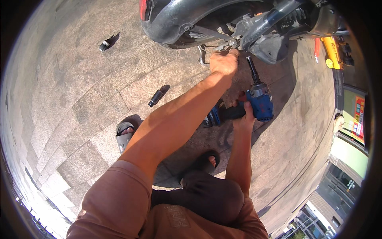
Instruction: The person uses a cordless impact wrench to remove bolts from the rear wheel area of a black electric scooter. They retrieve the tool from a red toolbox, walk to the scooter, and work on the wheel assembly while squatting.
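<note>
Right hand (247, 115) wraps driver (262, 101) by its handle, right of centre. Left hand (223, 63) is at bike (171, 22), top centre; fingertips hidden, hold can't be told. Bike's top cut off. Red sign (359, 115), right edge, bears lettering.

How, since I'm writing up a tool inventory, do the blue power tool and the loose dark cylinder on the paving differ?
The power tool is much larger than the dark cylinder. The power tool is gripped in the right hand, while the dark cylinder lies loose on the paving. The power tool is blue and black with a greyish front; the dark cylinder shows no blue. Both have dark surfaces.
</note>
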`<control>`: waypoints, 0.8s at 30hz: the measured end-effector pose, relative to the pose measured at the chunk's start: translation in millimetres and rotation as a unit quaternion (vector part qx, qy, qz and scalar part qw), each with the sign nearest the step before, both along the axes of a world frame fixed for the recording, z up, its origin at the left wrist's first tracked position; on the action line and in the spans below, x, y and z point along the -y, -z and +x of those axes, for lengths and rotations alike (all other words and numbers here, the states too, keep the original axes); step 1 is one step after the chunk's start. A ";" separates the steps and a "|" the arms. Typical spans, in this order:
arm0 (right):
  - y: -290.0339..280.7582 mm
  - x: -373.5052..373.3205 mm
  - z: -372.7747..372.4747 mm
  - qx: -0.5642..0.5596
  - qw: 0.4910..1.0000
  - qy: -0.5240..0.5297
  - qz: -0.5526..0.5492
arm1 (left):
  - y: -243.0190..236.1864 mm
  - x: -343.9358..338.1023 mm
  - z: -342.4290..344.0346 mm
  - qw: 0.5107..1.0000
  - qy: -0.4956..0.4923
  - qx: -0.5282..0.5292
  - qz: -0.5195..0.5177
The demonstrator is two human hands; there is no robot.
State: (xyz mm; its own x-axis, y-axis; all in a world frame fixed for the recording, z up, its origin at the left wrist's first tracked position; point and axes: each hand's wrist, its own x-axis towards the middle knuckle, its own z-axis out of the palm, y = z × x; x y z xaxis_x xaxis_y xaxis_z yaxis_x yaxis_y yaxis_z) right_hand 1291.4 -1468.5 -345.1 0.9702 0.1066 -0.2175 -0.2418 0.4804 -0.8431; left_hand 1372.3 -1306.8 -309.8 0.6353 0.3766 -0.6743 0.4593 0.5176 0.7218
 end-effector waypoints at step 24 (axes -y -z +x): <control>16.1 -31.5 36.2 0.039 0.994 -0.085 0.055 | 63.1 -125.2 -59.3 0.833 0.433 -0.051 0.339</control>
